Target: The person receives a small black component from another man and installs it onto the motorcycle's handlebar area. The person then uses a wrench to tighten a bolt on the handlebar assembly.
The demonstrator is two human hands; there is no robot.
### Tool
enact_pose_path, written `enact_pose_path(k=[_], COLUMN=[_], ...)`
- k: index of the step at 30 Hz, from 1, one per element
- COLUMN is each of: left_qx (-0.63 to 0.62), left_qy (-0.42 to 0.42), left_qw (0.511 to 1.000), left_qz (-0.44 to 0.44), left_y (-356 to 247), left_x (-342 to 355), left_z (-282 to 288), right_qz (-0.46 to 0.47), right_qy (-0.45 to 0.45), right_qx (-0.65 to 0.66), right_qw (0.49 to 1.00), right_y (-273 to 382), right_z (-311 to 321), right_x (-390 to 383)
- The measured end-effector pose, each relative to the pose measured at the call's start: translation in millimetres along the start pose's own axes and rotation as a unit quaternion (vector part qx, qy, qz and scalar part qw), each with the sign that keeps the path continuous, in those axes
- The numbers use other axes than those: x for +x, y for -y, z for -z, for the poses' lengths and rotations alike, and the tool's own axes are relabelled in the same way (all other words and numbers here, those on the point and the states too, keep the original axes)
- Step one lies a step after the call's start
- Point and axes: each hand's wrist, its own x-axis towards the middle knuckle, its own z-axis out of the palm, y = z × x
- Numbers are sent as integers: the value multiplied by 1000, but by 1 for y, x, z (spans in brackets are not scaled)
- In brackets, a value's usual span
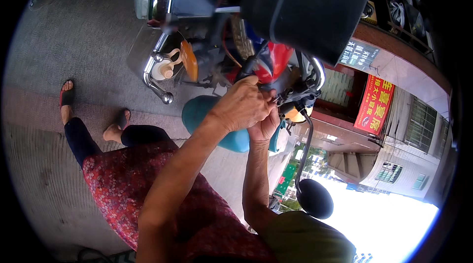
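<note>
Left hand (240,105) and right hand (263,127) curl nearly closed at the red motorbike (279,61); I can't tell what they hold. Its mirror (315,199) sticks out. Gray ground (84,51) spreads beside it, a building (382,159) near.

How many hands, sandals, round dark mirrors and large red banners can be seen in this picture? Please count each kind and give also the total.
Bare hands: 2
Dark sandals: 2
Round dark mirror: 1
Large red banner: 1
Total: 6
</note>
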Motion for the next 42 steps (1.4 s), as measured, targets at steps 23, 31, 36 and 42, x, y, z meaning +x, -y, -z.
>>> enact_pose_path(k=[23,31,36,42], left_qx=[-113,-10,11,35], left_qy=[-194,-190,-203,-185], left_qw=[941,949,951,960], left_qz=[-254,-253,-233,-206], left_y=[28,45,34,26], left_x=[-12,5,16,21], left_z=[3,-13,-27,-34], right_qz=[293,333,311,288], right_qy=[31,160,140,136], right_qx=[108,149,181,205], right_qw=[949,917,922,926], right_y=[-80,-78,-64,-54], right_z=[-28,7,12,18], right_x=[10,65,68,81])
